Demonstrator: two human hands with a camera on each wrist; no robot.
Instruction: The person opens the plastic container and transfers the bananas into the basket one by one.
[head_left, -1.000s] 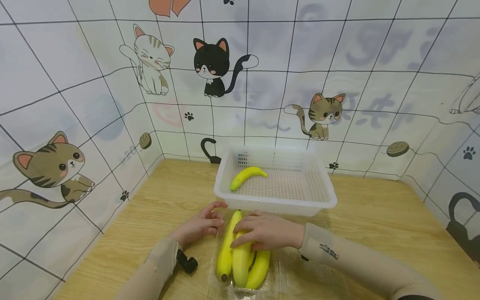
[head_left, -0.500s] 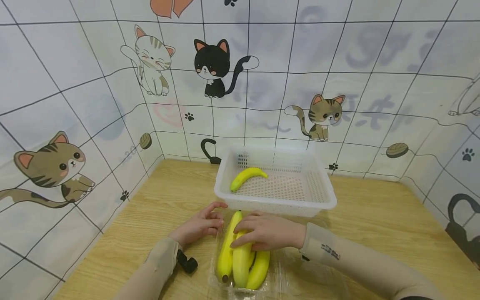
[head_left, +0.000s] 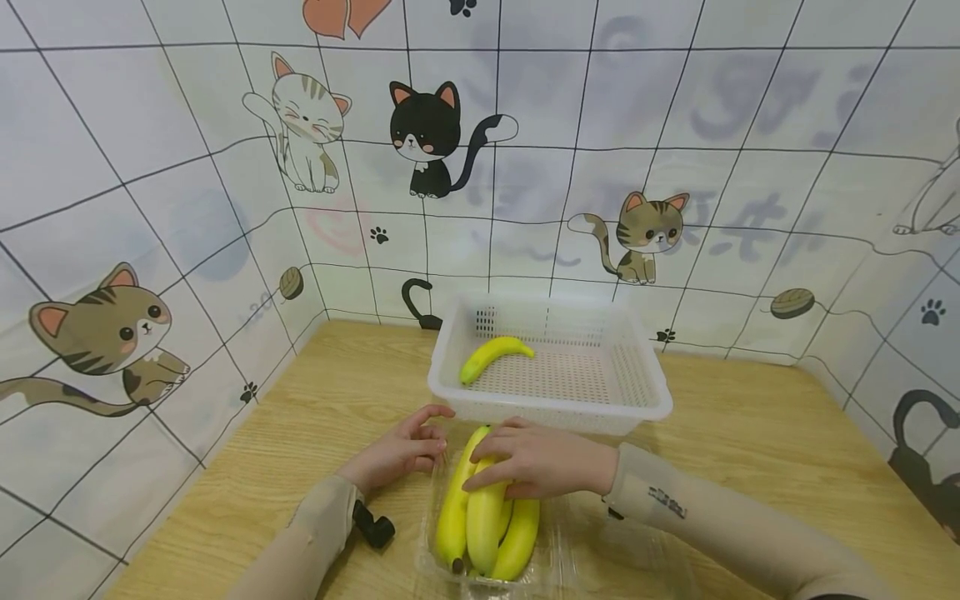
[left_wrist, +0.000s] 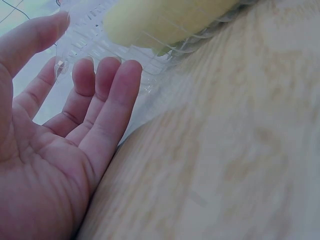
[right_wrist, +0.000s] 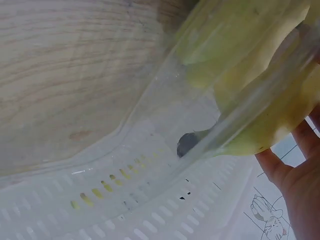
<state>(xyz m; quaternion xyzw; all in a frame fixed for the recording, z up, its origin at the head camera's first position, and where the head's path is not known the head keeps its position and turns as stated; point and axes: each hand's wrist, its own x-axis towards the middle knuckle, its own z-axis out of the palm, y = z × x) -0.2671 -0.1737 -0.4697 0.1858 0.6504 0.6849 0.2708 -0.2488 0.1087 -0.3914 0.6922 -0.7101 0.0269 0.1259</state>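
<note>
Several bananas lie lengthwise in a clear plastic box (head_left: 555, 542) at the front of the table. From the right, my right hand (head_left: 551, 458) reaches over them and holds the top banana (head_left: 486, 525), its fingers bent around the upper part. Beside it on the left lies another banana (head_left: 454, 512), and a further banana (head_left: 519, 546) sits on the right. My left hand (head_left: 397, 454) is at the box's left side, index finger stretched out and the other fingers loosely bent. In the left wrist view, the left fingers (left_wrist: 112, 107) rest by the box's clear wall, gripping no banana.
A white perforated basket (head_left: 551, 408) stands behind the box, against the wall. One banana (head_left: 495, 357) lies in its left part. Wood-grain table (head_left: 750, 450) extends to both sides. Tile-patterned walls with cartoon cats (head_left: 423, 137) enclose the back and sides.
The left banana in the box has shifted slightly, its upper end moving right and its lower end nearer me. My right hand keeps its hold with a small rightward shift; the left hand stays put.
</note>
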